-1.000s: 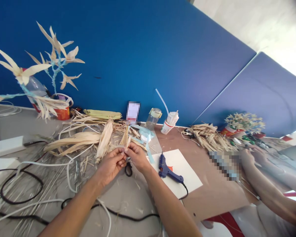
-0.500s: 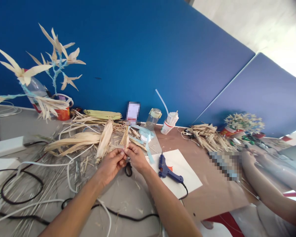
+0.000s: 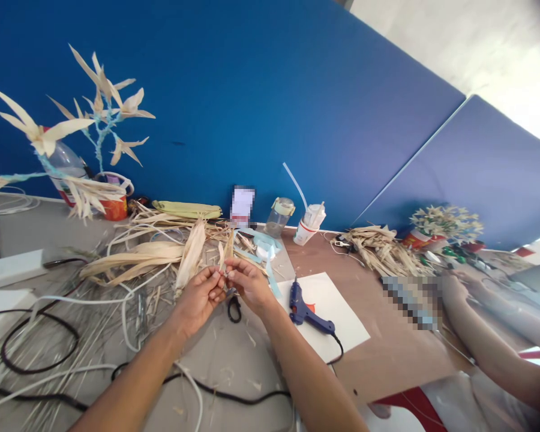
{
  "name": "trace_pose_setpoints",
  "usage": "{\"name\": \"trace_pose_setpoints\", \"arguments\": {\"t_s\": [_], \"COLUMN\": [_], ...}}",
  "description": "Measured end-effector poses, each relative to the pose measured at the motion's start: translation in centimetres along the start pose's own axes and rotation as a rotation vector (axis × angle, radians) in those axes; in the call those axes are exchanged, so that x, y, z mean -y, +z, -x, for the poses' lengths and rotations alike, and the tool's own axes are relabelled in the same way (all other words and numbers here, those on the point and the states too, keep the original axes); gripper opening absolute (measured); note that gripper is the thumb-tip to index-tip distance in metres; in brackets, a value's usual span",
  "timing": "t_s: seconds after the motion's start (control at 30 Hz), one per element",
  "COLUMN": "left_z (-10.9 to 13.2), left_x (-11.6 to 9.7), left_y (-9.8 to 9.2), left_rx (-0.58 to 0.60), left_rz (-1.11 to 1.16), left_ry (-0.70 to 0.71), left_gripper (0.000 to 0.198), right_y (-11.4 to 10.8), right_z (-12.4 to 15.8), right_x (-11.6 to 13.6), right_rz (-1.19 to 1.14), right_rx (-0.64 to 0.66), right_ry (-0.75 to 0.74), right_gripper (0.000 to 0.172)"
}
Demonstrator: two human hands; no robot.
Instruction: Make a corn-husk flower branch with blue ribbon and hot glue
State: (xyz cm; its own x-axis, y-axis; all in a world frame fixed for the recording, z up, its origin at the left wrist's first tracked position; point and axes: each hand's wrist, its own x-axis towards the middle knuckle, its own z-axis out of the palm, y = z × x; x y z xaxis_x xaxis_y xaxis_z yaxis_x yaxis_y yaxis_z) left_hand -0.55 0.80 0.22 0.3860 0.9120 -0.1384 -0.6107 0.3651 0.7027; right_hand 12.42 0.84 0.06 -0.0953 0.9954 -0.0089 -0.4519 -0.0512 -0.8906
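Near the middle of the table, my left hand and my right hand meet at the fingertips, both closed in a pinch. A small pale strip of dried corn husk sticks up from the left fingertips. The right fingertips press in beside it; what exactly lies between them is too small to make out. Behind the hands lie larger dried husks in a loose pile. Partly hidden under the fingers are the black handle loops of what look like scissors.
A blue glue gun rests on white paper at right, its black cord trailing. Cables and thin wires cover the left side. Husk flowers, a glass jar and a paper cup line the blue partition. Another person's arms are far right.
My fingertips have shifted slightly and separated a little. The narrow husk strip now shows upright above the left fingers. The other person's hands have barely moved.
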Motion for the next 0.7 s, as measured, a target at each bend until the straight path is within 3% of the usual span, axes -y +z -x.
{"name": "trace_pose_setpoints", "arguments": {"t_s": [0.23, 0.53, 0.7], "left_z": [0.06, 0.24, 0.61], "left_x": [-0.1, 0.26, 0.16], "left_y": [-0.1, 0.02, 0.61], "left_rx": [0.016, 0.074, 0.077], "left_rz": [-0.019, -0.095, -0.112], "left_ry": [-0.01, -0.058, -0.058], "left_gripper": [0.016, 0.015, 0.016], "right_y": [-0.5, 0.04, 0.02], "right_z": [-0.29, 0.0, 0.05], "right_x": [0.49, 0.22, 0.38], "right_rz": [-0.065, 0.065, 0.083], "right_rx": [-0.148, -0.003, -0.009], "right_ry": [-0.056, -0.005, -0.007], "right_gripper": [0.009, 0.016, 0.018]}}
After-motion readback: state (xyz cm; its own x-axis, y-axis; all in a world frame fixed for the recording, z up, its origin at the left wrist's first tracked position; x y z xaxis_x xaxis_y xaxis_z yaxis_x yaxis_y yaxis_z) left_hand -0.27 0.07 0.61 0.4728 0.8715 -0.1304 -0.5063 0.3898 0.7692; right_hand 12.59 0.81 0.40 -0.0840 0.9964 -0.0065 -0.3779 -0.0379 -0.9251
